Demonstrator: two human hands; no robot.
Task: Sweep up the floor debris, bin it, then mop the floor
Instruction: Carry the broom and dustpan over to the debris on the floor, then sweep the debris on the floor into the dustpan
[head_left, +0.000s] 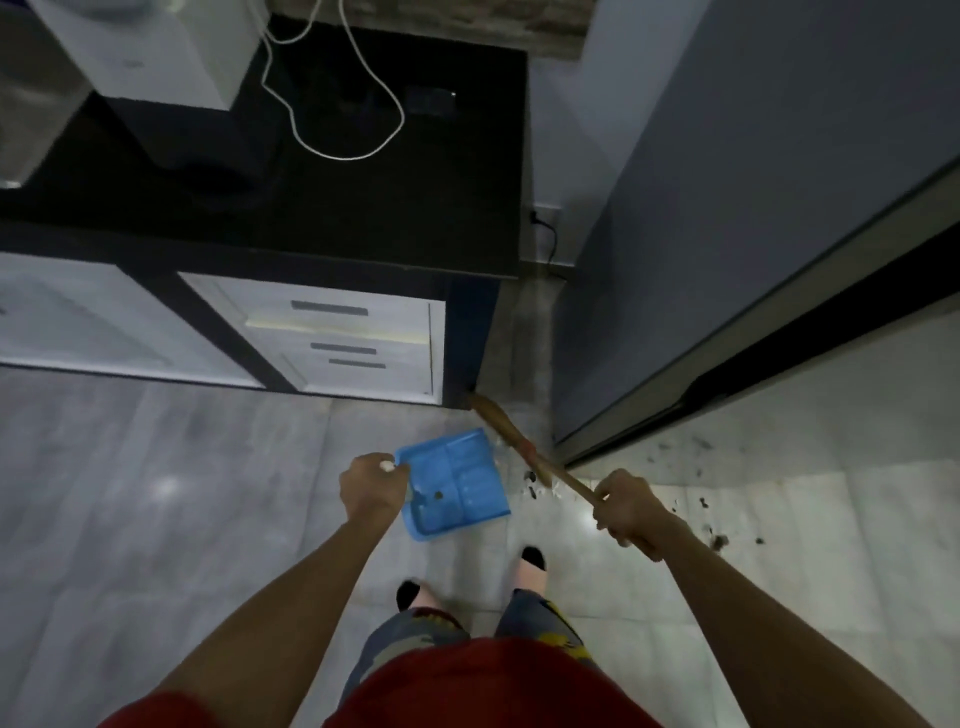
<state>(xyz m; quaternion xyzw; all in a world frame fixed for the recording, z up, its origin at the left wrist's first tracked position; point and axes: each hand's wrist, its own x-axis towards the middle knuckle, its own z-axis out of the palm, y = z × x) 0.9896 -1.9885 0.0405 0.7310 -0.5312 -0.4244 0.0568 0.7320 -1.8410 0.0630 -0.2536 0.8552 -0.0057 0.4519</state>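
Observation:
A blue plastic dustpan is held just above the tiled floor, my left hand gripping its near-left edge. A small dark scrap lies inside the pan. My right hand is closed around the wooden handle of a broom, whose far end reaches into the narrow gap between the cabinet and the fridge. Dark debris lies on the floor between the pan and the broom, and more debris is scattered to the right of my right hand.
A black-topped cabinet with white drawers stands ahead, carrying a white appliance and a white cable. A tall grey fridge fills the right side. My feet stand on the light grey tiles just behind the pan.

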